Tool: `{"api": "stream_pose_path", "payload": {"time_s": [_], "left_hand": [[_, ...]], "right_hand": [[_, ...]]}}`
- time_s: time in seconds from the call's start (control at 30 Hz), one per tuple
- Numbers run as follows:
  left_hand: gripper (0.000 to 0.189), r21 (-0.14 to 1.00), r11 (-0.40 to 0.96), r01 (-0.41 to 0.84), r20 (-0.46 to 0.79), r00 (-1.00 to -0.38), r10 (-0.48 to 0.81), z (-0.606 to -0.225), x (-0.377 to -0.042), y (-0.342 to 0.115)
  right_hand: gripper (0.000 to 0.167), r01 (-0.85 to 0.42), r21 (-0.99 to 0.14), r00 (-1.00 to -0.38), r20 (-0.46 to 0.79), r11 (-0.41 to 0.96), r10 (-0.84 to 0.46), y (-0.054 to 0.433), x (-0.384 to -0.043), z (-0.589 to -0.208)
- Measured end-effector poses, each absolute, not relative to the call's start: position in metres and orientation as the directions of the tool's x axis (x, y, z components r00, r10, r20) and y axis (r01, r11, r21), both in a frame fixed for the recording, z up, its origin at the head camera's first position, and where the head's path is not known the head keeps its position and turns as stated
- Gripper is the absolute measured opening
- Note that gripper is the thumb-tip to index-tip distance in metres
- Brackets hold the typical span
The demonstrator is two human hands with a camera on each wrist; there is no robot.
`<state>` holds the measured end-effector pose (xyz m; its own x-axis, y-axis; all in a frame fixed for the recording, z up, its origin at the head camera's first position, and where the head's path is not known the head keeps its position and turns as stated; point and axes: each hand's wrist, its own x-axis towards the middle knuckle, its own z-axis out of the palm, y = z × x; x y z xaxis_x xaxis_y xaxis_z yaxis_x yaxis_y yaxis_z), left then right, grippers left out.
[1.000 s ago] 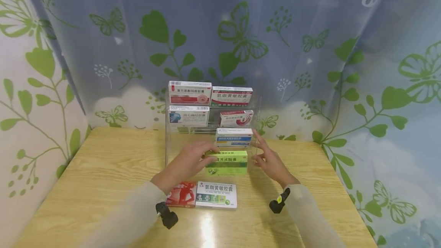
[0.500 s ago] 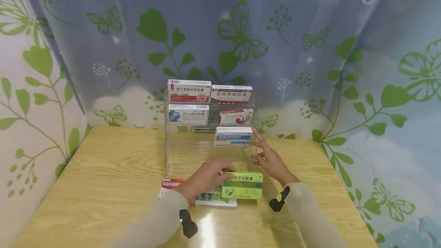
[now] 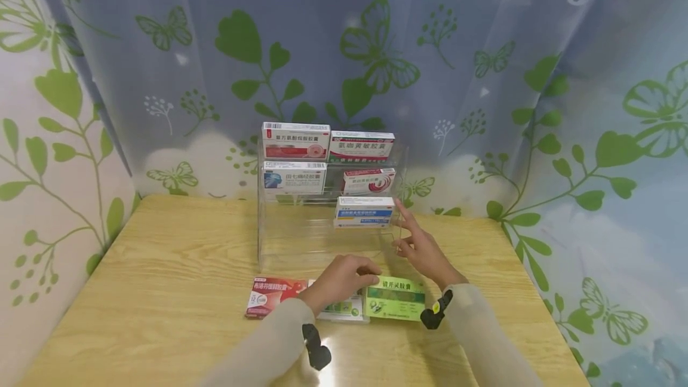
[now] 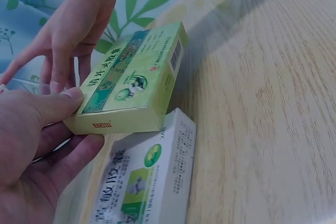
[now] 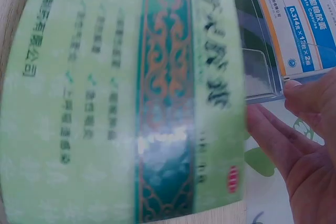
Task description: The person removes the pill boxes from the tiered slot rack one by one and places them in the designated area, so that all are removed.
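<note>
My left hand (image 3: 344, 279) pinches a green medicine box (image 3: 396, 299) by its left end, thumb on top and fingers below. In the left wrist view the box is tilted above the end of a white medicine box (image 4: 142, 182), which lies on the table. My left forearm partly covers that white box and a red medicine box (image 3: 274, 294) beside it. My right hand (image 3: 424, 252) touches the right side of a clear display rack (image 3: 317, 240) with extended fingers. Near those fingers, a white-and-blue medicine box (image 3: 364, 212) stands in the rack.
Upper tiers of the rack hold a red-and-white box (image 3: 297, 143), a white-and-red box (image 3: 362, 147), a white box with a blue picture (image 3: 294, 178) and a small red-and-white box (image 3: 368, 181). A patterned curtain (image 3: 301, 46) hangs behind the wooden table (image 3: 177, 267).
My left hand has taken the green box out of the rack's lowest tier and carried it forward and right, past the white box's right end. My right hand has stayed at the rack.
</note>
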<state>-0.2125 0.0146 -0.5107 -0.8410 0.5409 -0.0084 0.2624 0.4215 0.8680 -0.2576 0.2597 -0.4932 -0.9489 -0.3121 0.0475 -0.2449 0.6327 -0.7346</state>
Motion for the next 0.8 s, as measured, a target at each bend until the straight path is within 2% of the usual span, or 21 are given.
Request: {"api": "stream_pose_path", "payload": {"time_s": [0.23,0.43,0.8], "left_hand": [[0.023,0.883,0.415,0.218,-0.027,-0.860,0.510,-0.519,-0.215,0.024],[0.023,0.869,0.439,0.230,-0.030,-0.859,0.511,-0.524,-0.213,0.029],[0.023,0.794,0.482,0.371,0.060,-0.837,0.544,-0.534,-0.213,0.028]], "right_hand": [[0.095,-0.240,-0.746,-0.947,0.039,0.621,-0.319,0.260,-0.257,-0.493],[0.096,-0.245,-0.747,-0.946,0.043,0.618,-0.322,0.260,-0.258,-0.493],[0.097,-0.248,-0.746,-0.945,0.045,0.618,-0.325,0.260,-0.258,-0.493]]}}
